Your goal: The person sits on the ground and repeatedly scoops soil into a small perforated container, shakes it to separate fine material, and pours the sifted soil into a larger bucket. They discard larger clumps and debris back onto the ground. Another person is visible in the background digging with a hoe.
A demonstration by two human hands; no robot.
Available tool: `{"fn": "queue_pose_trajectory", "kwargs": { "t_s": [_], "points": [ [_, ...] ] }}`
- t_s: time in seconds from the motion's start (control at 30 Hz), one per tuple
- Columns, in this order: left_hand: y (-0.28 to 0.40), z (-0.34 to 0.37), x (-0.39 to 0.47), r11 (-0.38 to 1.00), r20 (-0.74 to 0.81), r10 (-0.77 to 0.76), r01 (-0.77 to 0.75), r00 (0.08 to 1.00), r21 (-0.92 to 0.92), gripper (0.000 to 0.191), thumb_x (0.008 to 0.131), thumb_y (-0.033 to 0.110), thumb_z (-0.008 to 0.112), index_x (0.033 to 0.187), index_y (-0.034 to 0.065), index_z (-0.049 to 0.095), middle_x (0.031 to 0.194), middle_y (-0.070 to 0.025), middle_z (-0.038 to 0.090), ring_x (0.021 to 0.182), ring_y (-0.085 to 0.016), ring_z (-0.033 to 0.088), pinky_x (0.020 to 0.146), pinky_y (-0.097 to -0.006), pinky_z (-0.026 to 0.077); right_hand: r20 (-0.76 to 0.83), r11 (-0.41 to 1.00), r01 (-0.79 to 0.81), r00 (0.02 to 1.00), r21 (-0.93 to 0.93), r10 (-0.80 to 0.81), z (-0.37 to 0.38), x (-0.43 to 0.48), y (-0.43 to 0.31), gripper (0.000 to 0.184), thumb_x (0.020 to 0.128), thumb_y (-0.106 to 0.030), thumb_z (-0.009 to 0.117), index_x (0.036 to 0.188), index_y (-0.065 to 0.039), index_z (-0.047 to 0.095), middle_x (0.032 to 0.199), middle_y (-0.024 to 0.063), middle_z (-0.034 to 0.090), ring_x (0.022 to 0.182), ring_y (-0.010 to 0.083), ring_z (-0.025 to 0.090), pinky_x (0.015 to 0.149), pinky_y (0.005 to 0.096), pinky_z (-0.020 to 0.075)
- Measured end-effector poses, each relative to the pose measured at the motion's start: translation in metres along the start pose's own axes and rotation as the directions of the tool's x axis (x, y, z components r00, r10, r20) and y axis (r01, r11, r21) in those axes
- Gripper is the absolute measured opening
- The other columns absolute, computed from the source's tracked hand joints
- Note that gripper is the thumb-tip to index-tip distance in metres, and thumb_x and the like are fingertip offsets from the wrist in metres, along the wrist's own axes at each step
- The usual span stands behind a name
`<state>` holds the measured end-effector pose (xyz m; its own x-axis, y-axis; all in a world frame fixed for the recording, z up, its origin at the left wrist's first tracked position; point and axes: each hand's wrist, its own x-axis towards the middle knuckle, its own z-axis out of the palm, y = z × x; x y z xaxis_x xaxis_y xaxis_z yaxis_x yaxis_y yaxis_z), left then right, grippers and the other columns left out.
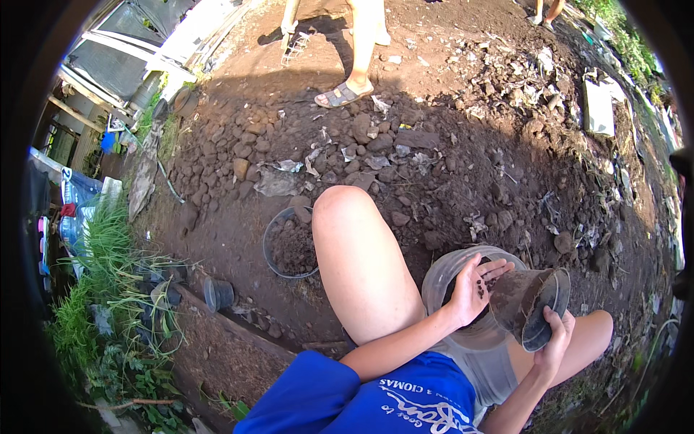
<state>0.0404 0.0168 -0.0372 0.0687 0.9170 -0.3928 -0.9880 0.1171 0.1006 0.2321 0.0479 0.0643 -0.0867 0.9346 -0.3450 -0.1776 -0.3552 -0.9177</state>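
My right hand (pixel 554 331) grips the rim of a dark plastic plant pot (pixel 515 304), which is tipped on its side over a large translucent plastic tub (pixel 439 271). My left hand (pixel 477 287) is turned palm up at the pot's other end, fingers spread, with dark soil crumbs on the palm. The tub stands between my legs, and its inside is mostly hidden by my hand and the pot. Left of my raised knee, a round basin (pixel 267 255) holds dark clumpy soil.
Stones (pixel 217 163) and plastic scraps cover the ground ahead. Another person's sandalled foot (pixel 344 95) stands there, near a metal rake head (pixel 295 48). A small black pot (pixel 218 294) lies left, beside grass (pixel 103 233). A white container (pixel 599 106) stands far right.
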Motion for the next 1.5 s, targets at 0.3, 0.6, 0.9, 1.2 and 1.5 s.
{"fn": "queue_pose_trajectory", "kwargs": {
  "t_s": [0.3,0.6,0.9,1.2,1.5],
  "points": [
    [-0.001,0.001,0.000,1.000,-0.014,-0.015,0.015,1.000,0.012,0.069,0.102,0.057,0.042,0.137,-0.0015,0.055,0.138,-0.0146,0.060,0.129,-0.026,0.056,0.110,-0.0429,0.042,-0.027,0.999,-0.023,0.999,-0.045,0.022,0.001,0.007,0.007,0.010,0.091,0.001,0.058,0.095,0.003,0.066,0.082,0.0039,0.068,0.061,0.0088,0.061,0.053,0.0235,0.0485],
    [-0.003,-0.003,0.000,0.999,-0.003,0.039,-0.038,0.999,0.037,0.065,0.102,0.054,0.043,0.133,-0.0015,0.058,0.129,-0.0135,0.063,0.121,-0.025,0.058,0.107,-0.0405,0.043,-0.102,0.966,-0.028,0.995,-0.257,0.002,0.006,0.004,0.004,0.013,0.091,0.000,0.058,0.097,0.006,0.068,0.083,0.0045,0.069,0.066,0.0083,0.061,0.059,0.0242,0.0474],
    [-0.005,-0.004,0.003,1.000,-0.042,0.011,-0.010,0.999,0.028,0.066,0.102,0.054,0.043,0.133,-0.0021,0.058,0.129,-0.0145,0.063,0.120,-0.026,0.058,0.106,-0.0407,0.043,-0.060,0.981,0.048,0.996,-0.188,-0.061,0.003,0.002,0.009,0.013,0.093,-0.002,0.059,0.100,0.005,0.067,0.084,0.0047,0.068,0.068,0.0084,0.061,0.058,0.0232,0.0467],
    [-0.006,-0.006,0.005,1.000,-0.026,0.027,-0.027,0.999,0.014,0.066,0.101,0.054,0.046,0.133,-0.0022,0.057,0.135,-0.0158,0.062,0.127,-0.026,0.056,0.111,-0.0431,0.041,-0.127,0.985,0.074,0.987,-0.155,-0.094,0.008,0.003,0.011,0.010,0.092,-0.002,0.060,0.097,0.005,0.067,0.080,0.0032,0.066,0.068,0.0085,0.060,0.058,0.0231,0.0462],
    [0.000,0.007,0.001,1.000,-0.056,0.005,-0.004,0.998,0.012,0.064,0.101,0.054,0.044,0.132,-0.0008,0.059,0.128,-0.0122,0.064,0.121,-0.024,0.057,0.109,-0.0392,0.040,-0.080,0.989,0.053,0.995,-0.138,-0.064,-0.002,0.004,0.010,0.011,0.092,-0.002,0.060,0.098,0.004,0.067,0.083,0.0041,0.068,0.068,0.0088,0.061,0.060,0.0240,0.0480]
  ]
}}
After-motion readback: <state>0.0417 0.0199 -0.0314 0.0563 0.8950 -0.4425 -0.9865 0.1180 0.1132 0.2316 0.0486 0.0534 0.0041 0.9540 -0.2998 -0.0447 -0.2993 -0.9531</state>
